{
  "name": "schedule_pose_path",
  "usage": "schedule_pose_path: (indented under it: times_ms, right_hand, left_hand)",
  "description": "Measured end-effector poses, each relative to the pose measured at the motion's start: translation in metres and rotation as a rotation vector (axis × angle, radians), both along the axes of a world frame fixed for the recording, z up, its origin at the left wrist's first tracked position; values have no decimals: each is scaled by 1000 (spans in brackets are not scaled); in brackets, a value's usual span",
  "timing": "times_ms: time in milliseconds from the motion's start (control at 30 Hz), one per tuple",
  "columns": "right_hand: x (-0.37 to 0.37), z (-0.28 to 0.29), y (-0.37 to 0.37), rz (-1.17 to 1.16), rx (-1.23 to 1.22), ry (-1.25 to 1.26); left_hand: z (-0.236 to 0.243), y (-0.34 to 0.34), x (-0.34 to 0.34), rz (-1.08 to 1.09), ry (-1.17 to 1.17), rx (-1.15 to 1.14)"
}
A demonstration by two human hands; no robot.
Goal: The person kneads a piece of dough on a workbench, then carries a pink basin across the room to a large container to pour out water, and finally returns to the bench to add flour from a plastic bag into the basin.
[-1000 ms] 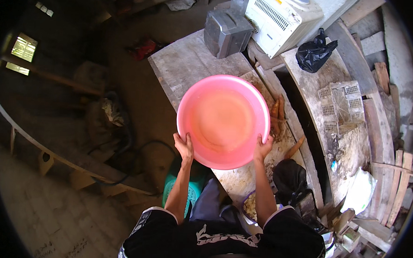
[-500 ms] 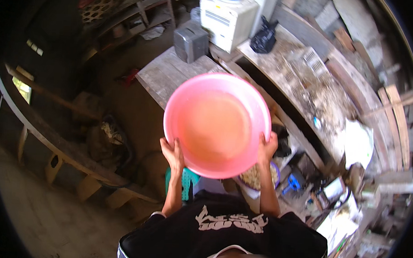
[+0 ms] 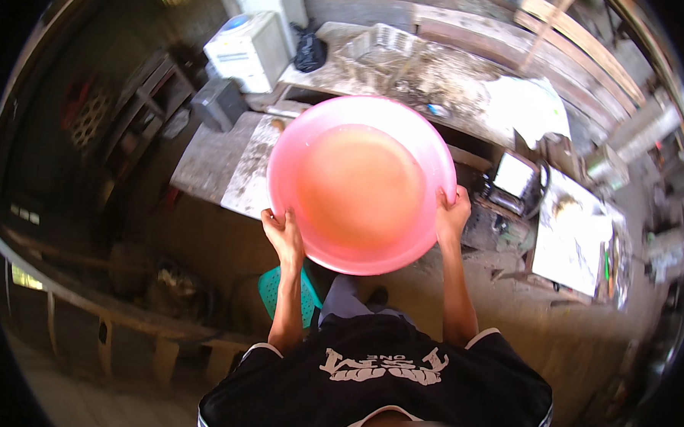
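A pink plastic basin [image 3: 355,256] with orange-looking liquid in it is held up at the centre of the head view, over the wooden work surface. My left hand [image 3: 283,238] grips its lower left rim, thumb over the edge. On the lower right rim, my right hand [image 3: 452,211] is closed in the same way. Beneath my left forearm, part of a perforated teal plastic seat [image 3: 275,292] shows beside my legs [image 3: 341,296]. The basin hides the middle of the work surface [image 3: 207,158] behind it.
Behind are a white appliance [image 3: 246,53], a grey box [image 3: 217,105], a black bag [image 3: 309,52] and a plastic crate [image 3: 376,55]. At right, a table [image 3: 565,254] holds papers and tools near a dark machine [image 3: 511,190]. A wooden railing [image 3: 124,311] runs along the lower left.
My view has turned to the right, so the bench and appliance have shifted leftward and the right table shows more fully. Both hands still hold the basin.
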State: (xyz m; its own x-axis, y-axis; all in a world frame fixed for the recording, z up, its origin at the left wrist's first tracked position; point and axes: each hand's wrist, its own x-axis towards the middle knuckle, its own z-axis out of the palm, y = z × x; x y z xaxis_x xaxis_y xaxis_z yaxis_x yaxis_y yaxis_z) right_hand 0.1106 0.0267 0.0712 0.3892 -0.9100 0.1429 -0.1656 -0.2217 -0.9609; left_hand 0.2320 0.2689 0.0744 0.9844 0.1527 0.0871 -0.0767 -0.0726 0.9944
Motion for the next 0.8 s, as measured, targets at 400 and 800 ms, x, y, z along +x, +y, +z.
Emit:
schedule_pose_path:
  times_ms: [400, 800]
  right_hand:
    - [-157, 20, 34, -597, -31, 71]
    - [-251, 17, 69, -1127, 25, 103]
  left_hand:
    - [3, -88, -35, -734, 15, -171]
    - [-11, -193, -108, -1169, 107, -128]
